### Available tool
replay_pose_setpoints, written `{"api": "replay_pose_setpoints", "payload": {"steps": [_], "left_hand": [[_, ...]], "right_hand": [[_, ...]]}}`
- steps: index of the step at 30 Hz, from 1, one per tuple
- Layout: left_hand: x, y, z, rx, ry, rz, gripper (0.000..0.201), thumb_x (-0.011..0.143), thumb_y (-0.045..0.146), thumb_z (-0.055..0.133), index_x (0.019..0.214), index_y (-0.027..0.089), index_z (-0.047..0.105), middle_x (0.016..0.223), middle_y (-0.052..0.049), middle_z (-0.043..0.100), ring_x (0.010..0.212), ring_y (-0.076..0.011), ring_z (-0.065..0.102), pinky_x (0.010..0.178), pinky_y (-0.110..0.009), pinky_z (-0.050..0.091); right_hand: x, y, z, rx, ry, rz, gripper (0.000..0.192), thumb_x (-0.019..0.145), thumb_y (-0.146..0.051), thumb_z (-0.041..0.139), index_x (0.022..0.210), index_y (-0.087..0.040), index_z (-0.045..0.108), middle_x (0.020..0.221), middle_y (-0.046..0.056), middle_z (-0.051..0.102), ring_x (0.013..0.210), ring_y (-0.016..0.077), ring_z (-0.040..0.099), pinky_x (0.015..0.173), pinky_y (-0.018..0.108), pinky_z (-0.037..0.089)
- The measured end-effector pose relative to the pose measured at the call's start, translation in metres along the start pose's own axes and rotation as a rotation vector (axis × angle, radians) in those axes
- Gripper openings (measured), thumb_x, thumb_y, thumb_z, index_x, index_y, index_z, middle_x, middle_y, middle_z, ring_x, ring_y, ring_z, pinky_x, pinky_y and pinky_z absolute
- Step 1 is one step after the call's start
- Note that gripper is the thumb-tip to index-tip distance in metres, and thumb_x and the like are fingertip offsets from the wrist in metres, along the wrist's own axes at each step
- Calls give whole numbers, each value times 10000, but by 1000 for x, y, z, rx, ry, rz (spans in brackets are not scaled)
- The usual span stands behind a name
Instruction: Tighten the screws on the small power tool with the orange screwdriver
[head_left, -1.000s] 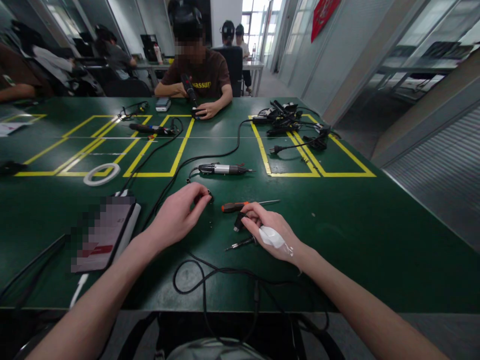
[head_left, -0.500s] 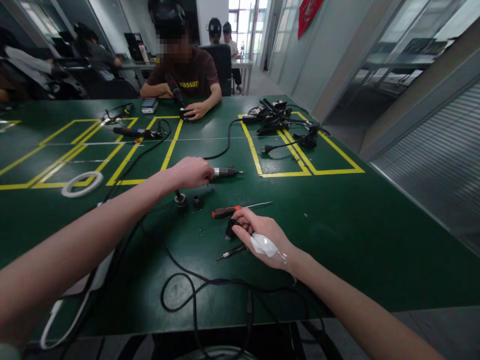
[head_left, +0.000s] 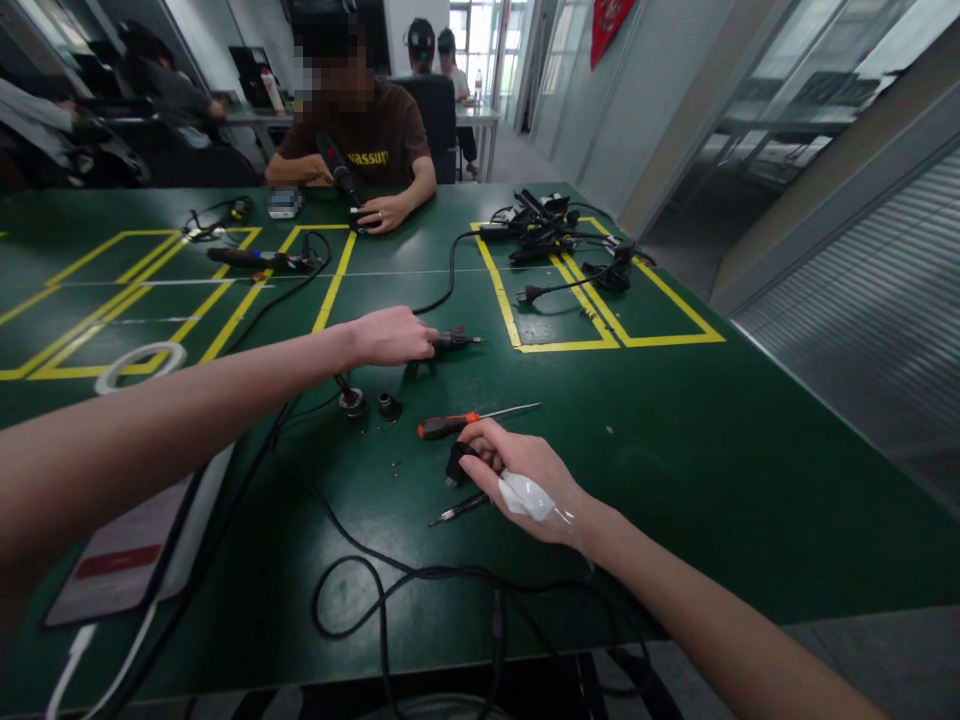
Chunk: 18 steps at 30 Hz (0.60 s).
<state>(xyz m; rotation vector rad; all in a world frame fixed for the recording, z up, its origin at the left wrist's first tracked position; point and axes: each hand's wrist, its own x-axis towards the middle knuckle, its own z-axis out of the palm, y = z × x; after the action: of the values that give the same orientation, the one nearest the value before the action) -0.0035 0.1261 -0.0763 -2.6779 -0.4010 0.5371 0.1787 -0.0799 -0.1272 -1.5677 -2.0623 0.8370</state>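
Left side first: the left hand [head_left: 390, 336] is no longer down by the small black parts near the body. It has gone out across the surface [head_left: 675, 470] to the far soldering iron [head_left: 450, 341], and over the last half second it has settled there. Its grip is wrapped around the iron's handle, fingers curled tight, with only the dark tip end poking out to the right. The iron lies low, at or just above the surface, near the yellow line [head_left: 566, 346]; whether it is lifted, I cannot tell. Its cord [head_left: 447, 282] runs away to the far side. My read: the work has moved from the loose bits to the tool itself.

Just near of that hand sit two small round parts [head_left: 367, 404], side by side and untouched, apart from both hands.

Moving right, the orange screwdriver [head_left: 450, 423] lies flat, its shaft pointing right, just beyond the right hand [head_left: 525, 475]. That hand has hardly shifted. It carries a white dressing [head_left: 525, 493] on its back, and its grip is pinched on a small black piece [head_left: 456, 462], thumb and fingers pressing it to the surface. A thin dark tool [head_left: 459, 509] lies just near of it.
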Motion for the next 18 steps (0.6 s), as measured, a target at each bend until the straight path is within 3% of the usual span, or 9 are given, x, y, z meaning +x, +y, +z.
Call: {"api": "replay_pose_setpoints", "payload": {"steps": [11,15,18], "left_hand": [[3,-7,3,-18,20,7,291,969,63,521,919,199,773,1164,-86,755,911,-173,685,584,-297,345],[-22,5,-9,-138,207,-138,238,1003,197,531,1007,195,769,1136,-90,732,875,-165,678,581,-257,362],[-56,29,-19,-324,401,-185,248,1014,274,539,980,207,775,1042,-42,739,842,-151,684,667,-243,444]], "right_hand": [[0,-3,-3,-15,-18,4,143,994,-294,594,1112,-217,619,829,10,733,744,183,697,711,296,483],[-1,-4,-4,-24,-32,3,141,995,-299,594,1108,-218,622,842,12,738,744,181,691,710,296,471],[-1,-5,-4,-33,-25,1,139,991,-295,600,1104,-219,628,859,14,743,742,176,688,710,293,465]]}}
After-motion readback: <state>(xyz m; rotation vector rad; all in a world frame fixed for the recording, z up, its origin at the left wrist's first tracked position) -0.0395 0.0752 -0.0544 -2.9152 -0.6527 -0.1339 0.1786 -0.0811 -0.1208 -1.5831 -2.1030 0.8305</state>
